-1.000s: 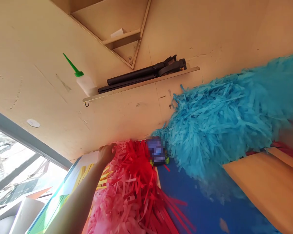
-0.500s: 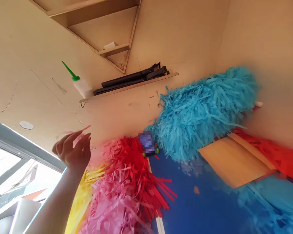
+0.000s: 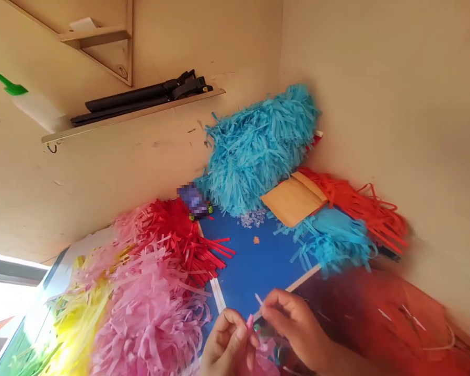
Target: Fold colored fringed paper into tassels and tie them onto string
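Note:
Low in the middle, my left hand (image 3: 229,339) pinches a pink paper strip (image 3: 250,320), its thumb and fingers pressed together. Just to its right, my right hand (image 3: 295,324) is closed on a thin whitish piece (image 3: 259,299); whether that is a stick or a twisted strip I cannot tell. The two hands are close together but apart. Beneath them lies more pink paper (image 3: 269,355), partly hidden by the fingers. A big heap of pink paper fringe (image 3: 152,313) spreads to the left of my left hand.
Red fringe (image 3: 176,224), yellow fringe (image 3: 80,324) and blue fringe (image 3: 262,151) lie around the blue tabletop (image 3: 243,266). A brown envelope (image 3: 293,201) rests near orange-red strips (image 3: 360,209). On the wall shelf (image 3: 141,115) are black tripod-like gear (image 3: 141,99) and a glue bottle (image 3: 39,109).
The view has swung right and down. My left hand, raised at the left with a pink strip, has come down to the middle. My right hand has come into view holding the whitish piece.

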`<state>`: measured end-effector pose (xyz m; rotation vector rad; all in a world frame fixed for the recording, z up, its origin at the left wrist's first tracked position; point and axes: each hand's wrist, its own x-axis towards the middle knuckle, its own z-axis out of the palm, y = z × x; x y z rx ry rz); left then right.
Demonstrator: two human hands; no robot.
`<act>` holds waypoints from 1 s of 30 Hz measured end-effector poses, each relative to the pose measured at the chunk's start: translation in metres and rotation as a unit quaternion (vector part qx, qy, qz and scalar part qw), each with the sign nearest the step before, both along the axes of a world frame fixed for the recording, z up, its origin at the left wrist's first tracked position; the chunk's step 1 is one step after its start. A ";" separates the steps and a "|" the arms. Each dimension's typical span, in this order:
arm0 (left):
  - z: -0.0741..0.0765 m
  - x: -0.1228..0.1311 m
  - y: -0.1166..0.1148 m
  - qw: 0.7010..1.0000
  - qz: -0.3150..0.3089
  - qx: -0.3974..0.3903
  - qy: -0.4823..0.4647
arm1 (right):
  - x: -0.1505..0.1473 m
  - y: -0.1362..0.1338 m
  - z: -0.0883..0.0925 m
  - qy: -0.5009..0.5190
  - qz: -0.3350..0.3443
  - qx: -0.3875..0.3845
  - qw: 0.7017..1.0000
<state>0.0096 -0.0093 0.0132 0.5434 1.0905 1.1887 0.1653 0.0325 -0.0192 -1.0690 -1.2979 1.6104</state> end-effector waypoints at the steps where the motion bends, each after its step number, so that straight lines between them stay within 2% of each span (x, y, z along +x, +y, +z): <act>1: -0.003 0.006 -0.001 0.999 0.015 -0.009 -0.036 | -0.006 -0.004 0.004 0.051 0.017 -0.014 0.998; 4: -0.007 0.018 -0.009 0.996 0.051 -0.007 -0.068 | -0.011 -0.015 0.015 0.133 0.042 -0.031 0.990; 8: -0.009 0.027 -0.018 0.995 0.063 0.001 -0.082 | -0.004 -0.025 0.020 0.118 0.025 -0.006 0.993; 11: -0.014 0.028 -0.018 0.997 0.058 0.022 -0.039 | 0.000 -0.026 0.018 0.084 0.008 0.024 0.996; 13: -0.021 0.029 -0.017 0.996 0.059 0.054 0.037 | 0.000 -0.024 0.013 0.045 -0.014 0.043 0.998; 15: -0.031 0.030 -0.017 0.974 0.087 0.130 0.161 | 0.000 -0.023 0.008 -0.003 -0.042 0.066 0.997; 18: -0.046 0.033 -0.022 0.902 0.158 0.207 0.343 | 0.000 -0.023 0.001 -0.059 -0.067 0.113 0.989; 20: -0.054 0.034 -0.024 0.866 0.189 0.206 0.415 | 0.000 -0.023 -0.001 -0.078 -0.069 0.153 0.983; 23: -0.059 0.034 -0.025 0.830 0.206 0.236 0.462 | 0.000 -0.025 -0.003 -0.112 -0.070 0.218 0.967; 26: -0.057 0.031 -0.024 0.813 0.202 0.250 0.485 | -0.001 -0.026 -0.008 -0.163 -0.074 0.273 0.945; 30: -0.052 0.024 -0.026 0.836 0.158 0.190 0.490 | -0.003 -0.027 -0.014 -0.209 -0.082 0.317 0.921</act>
